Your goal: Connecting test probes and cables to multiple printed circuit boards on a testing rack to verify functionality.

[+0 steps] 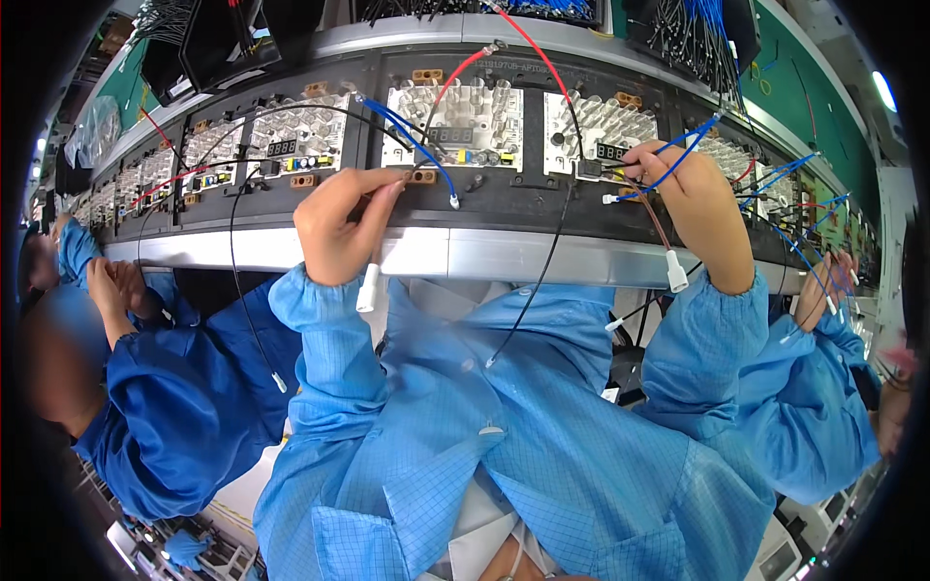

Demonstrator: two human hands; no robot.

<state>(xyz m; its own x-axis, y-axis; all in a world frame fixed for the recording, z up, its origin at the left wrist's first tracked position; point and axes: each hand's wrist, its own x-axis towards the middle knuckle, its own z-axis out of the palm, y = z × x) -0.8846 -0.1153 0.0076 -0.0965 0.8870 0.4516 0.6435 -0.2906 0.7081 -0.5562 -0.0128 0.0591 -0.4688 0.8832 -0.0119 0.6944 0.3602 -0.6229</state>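
My left hand (341,221) pinches a thin brown wire near the front edge of the middle circuit board (402,155). A white plug (368,290) hangs from that wire below the hand. My right hand (696,198) has its fingertips closed on another brown wire (654,215) beside a small black part on the right circuit board (567,136). This wire's white plug (676,273) dangles over the metal rail. Blue wires (678,160) pass by the right fingers, and a blue wire pair (412,140) lies across the middle board. The fingertips hide the wire ends.
The boards sit in a long black fixture (504,203) behind a metal rail (484,254). Red wires (538,53) and black wires (552,252) loop across it. Bundled wires (678,48) stand at the back. Co-workers in blue sleeves (184,387) work on both sides.
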